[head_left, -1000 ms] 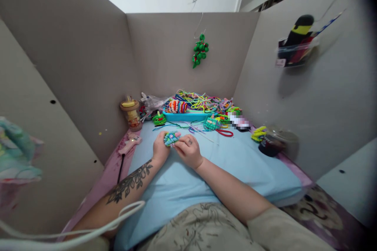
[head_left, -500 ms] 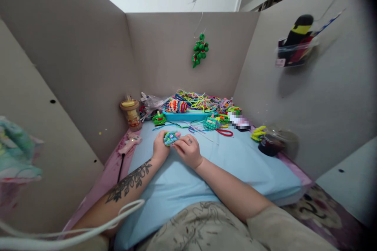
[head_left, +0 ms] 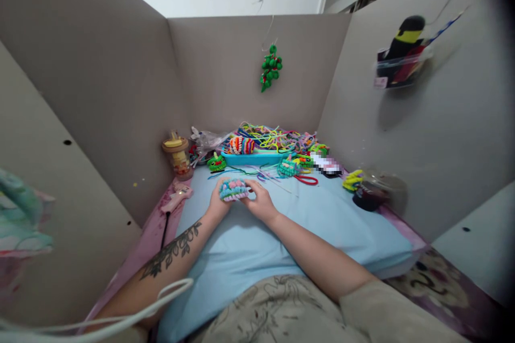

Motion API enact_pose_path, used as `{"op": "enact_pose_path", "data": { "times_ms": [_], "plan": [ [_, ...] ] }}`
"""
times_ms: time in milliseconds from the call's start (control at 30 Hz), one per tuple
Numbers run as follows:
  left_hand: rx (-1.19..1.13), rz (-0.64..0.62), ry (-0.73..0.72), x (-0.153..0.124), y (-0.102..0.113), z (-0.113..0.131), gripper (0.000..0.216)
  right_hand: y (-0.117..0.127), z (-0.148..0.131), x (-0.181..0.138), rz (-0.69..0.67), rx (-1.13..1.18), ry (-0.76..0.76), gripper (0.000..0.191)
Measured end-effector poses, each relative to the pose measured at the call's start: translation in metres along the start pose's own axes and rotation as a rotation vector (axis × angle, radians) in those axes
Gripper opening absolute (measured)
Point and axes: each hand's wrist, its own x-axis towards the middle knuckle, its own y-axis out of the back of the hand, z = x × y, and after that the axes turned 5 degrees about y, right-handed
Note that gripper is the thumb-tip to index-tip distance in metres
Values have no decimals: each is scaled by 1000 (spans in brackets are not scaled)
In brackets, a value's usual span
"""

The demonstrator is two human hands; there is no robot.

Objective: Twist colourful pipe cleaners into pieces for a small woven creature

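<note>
My left hand [head_left: 218, 202] and my right hand [head_left: 260, 201] together hold a small teal, blue and pink fuzzy craft piece [head_left: 234, 189] just above the light blue cloth [head_left: 322, 225]. The left hand's fingers curl round its left end. On its right end the right hand's fingers are closed. A tattoo runs along my left forearm.
A blue tray [head_left: 257, 158] heaped with coloured pipe cleaners stands at the back, with small craft figures beside it. A jar [head_left: 177, 154] and a pink glue gun [head_left: 176, 196] lie left. Red scissors [head_left: 306, 179] and a dark lidded cup [head_left: 372, 195] lie right. Grey cardboard walls enclose the space.
Both hands have turned the craft piece, so more of its broad side faces me, and they have shifted slightly away from me. The camera has tilted a little.
</note>
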Motion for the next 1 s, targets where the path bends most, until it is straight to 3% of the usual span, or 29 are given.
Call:
{"op": "enact_pose_path", "data": {
  "times_ms": [167,300,467,633,800,900,1000],
  "plan": [
    [36,-92,58,1,-4,-7,35,2,3,1,36,90,-128,36],
    [93,11,53,-1,-6,-7,62,-1,12,1,73,136,-288,26],
    [110,17,67,-4,-7,-3,69,-4,15,0,102,92,-356,23],
    [215,34,-64,-5,-5,0,71,-6,11,-3,70,87,-223,27],
    [360,167,-143,-9,-1,4,63,-4,4,-6,130,-97,56,38],
    [394,219,-180,-11,0,6,61,-1,-5,-7,202,-287,263,27],
    [406,232,-201,-12,0,7,60,1,-11,-7,181,-395,371,13]
  ]
}}
